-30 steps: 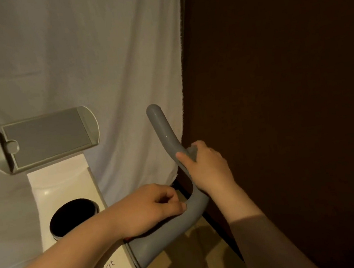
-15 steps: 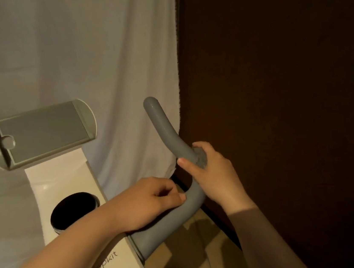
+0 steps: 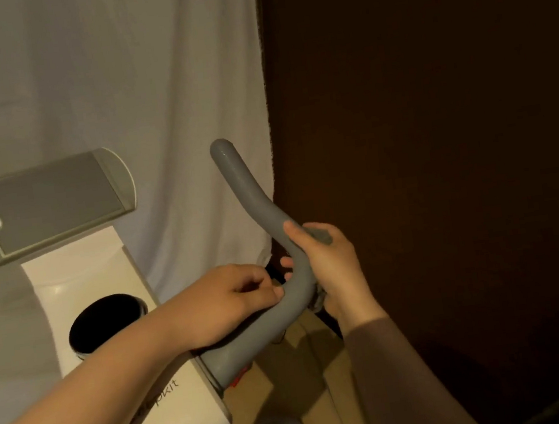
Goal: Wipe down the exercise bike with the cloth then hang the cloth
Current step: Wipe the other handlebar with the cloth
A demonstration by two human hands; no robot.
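Note:
The exercise bike has a white body and a grey curved handlebar that rises toward the middle of the view. My right hand grips the handlebar at its bend. A grey cloth is wrapped under the palm, and only small bits of it show above and below the fingers. On the lower part of the bar, near the body, my left hand rests with its fingers curled onto the bar.
A grey tablet holder tops the bike's body, above a black round dial. A white curtain hangs behind, and a dark brown wall stands close on the right. Below are a wooden floor and a metal part.
My right hand, with the cloth, slid a little along the handlebar's bend, down and then slightly back up. My left hand stayed on the lower bar. The view shifted slightly.

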